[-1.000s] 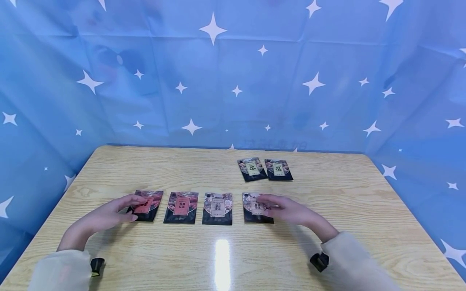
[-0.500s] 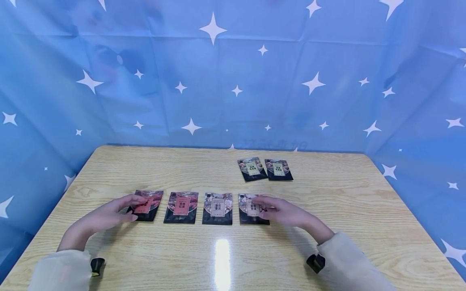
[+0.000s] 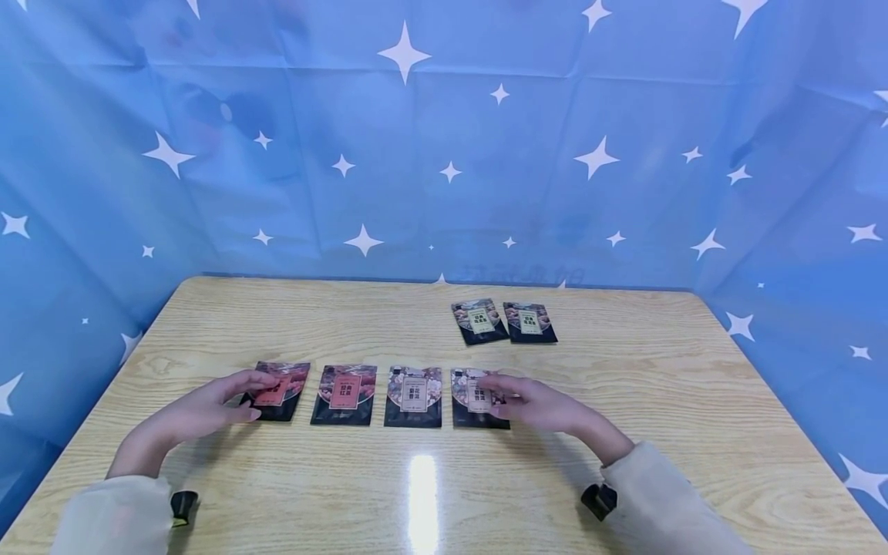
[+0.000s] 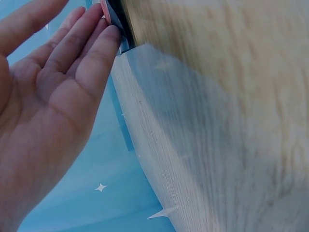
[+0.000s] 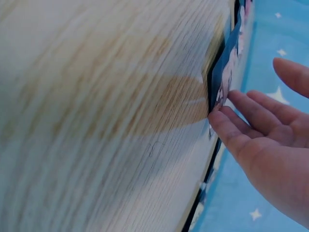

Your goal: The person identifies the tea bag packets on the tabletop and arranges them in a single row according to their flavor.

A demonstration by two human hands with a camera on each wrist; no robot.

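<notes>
Four dark packets (image 3: 413,396) lie flat, labels red and beige.

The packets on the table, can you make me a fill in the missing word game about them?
1. The front row on the wooden table holds ____ packets.
2. The two green-label packets lie ____ the front row, nearer the blue star cloth.
3. The left hand touches the packet with the ____ label.
4. The right hand touches the packet at the ____ end of the row.

Missing words: four; behind; red; right
</notes>
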